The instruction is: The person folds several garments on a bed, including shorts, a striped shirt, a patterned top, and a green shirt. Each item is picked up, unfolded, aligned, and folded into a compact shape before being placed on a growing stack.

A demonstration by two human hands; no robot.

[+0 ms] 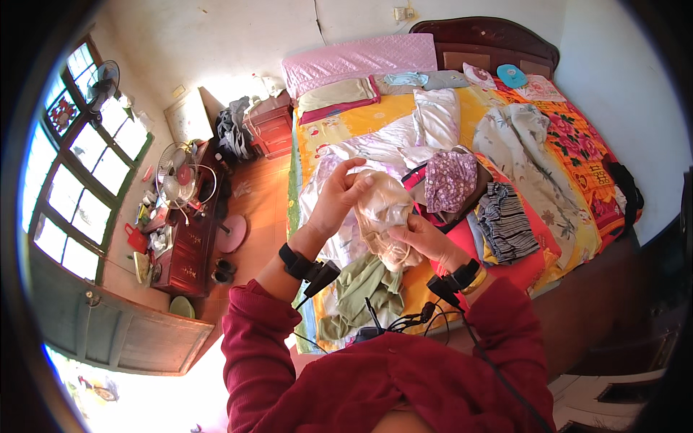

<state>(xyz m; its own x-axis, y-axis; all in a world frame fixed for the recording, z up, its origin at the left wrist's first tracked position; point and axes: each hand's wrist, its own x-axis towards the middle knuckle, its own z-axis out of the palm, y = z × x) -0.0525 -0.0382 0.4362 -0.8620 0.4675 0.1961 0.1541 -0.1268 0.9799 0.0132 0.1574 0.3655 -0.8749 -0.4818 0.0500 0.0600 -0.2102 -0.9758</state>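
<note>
A beige padded garment, by its cups and straps a bra, is held up over the bed in both hands. My left hand has its upper left edge between thumb and fingers, with the index finger raised. Lower down, my right hand pinches its right side, and a strap hangs beneath. Below the hands lies a crumpled olive-green garment. To the right, a purple flowered cloth tops a dark pile, and beside it rests a folded black-and-white striped garment.
The bed's yellow sheet bears a rumpled white cover and a pale floral quilt. A carved headboard stands at the far end. Left are a standing fan, a red-brown cabinet and a door. Cables hang from my wrist straps.
</note>
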